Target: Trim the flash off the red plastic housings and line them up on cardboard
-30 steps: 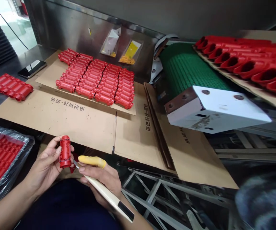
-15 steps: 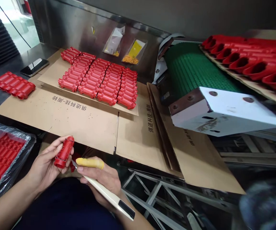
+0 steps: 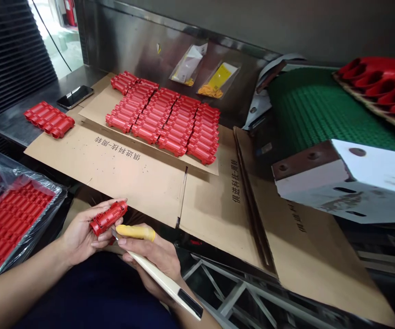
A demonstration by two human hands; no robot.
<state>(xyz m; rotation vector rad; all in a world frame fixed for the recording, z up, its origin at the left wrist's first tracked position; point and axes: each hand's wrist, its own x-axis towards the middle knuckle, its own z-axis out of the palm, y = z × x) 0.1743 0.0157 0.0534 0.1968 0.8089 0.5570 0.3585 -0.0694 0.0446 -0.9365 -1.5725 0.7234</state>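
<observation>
Between the fingers of my left hand (image 3: 84,233) lies a red plastic cylindrical part (image 3: 109,217), tilted with its far end up to the right. My right hand (image 3: 154,256) is closed round a white-handled knife (image 3: 165,284), and a yellow finger cot (image 3: 136,232) covers one finger. The knife's short metal blade (image 3: 114,234) points at the lower side of the red part; whether it touches cannot be told. Several like red parts stand in rows (image 3: 165,116) on a cardboard sheet beyond my hands. A smaller group of red parts (image 3: 49,119) sits at the left.
At lower left is a plastic-lined box (image 3: 57,194) of red parts. A phone (image 3: 75,97) lies on the metal table. Two plastic bags (image 3: 219,81) rest at the back. To the right, a green conveyor belt (image 3: 307,105) with a white metal end (image 3: 361,180) carries more red parts.
The red part has turned in my left hand from nearly upright to a flatter slant. The knife stays close to it. The whole view has shifted, with the table further right in the picture.
</observation>
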